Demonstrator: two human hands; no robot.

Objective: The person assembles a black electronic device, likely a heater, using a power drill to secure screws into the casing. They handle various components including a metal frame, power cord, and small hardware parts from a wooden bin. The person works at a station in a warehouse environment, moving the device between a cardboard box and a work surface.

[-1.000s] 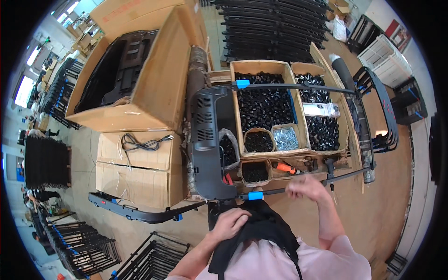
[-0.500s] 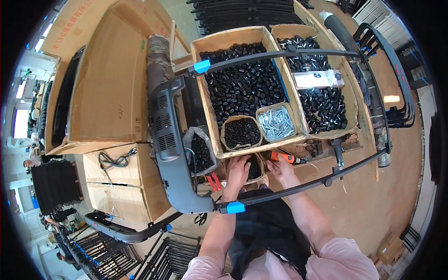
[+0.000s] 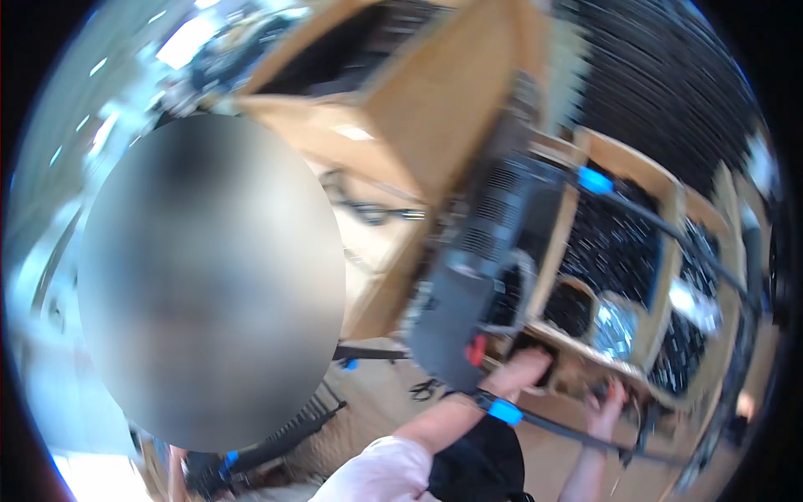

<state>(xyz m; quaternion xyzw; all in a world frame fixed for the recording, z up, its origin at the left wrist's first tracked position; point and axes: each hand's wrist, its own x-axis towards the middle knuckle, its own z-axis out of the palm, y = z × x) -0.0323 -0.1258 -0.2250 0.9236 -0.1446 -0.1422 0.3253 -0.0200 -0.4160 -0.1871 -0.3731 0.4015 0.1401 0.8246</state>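
My left hand [image 3: 529, 368] reaches over the frame bar into a small box [image 3: 544, 339] at the near edge of the big parts tray; its fingers are hidden and smeared. To its right, my right hand [image 3: 609, 403] is raised at the tray's near edge, beside a small dark shape I cannot make out. A grey plastic panel with vent slots [image 3: 473, 276] lies left of the tray. From it a black tube frame [image 3: 577, 433], marked with blue tape [image 3: 504, 411], crosses in front of both hands.
The cardboard tray [image 3: 549, 261] holds black plastic parts [image 3: 615, 244], a tub of small dark pieces [image 3: 569, 309] and silver screws [image 3: 615, 328]. Large cartons [image 3: 447, 109] stand at the left. Another person [image 3: 177, 477] is close by at far left, largely covered by a blurred oval.
My view has swung left, so the tray now sits farther right and everything is smeared. The other person has come into view at left. Both hands stay by the tray's near edge.
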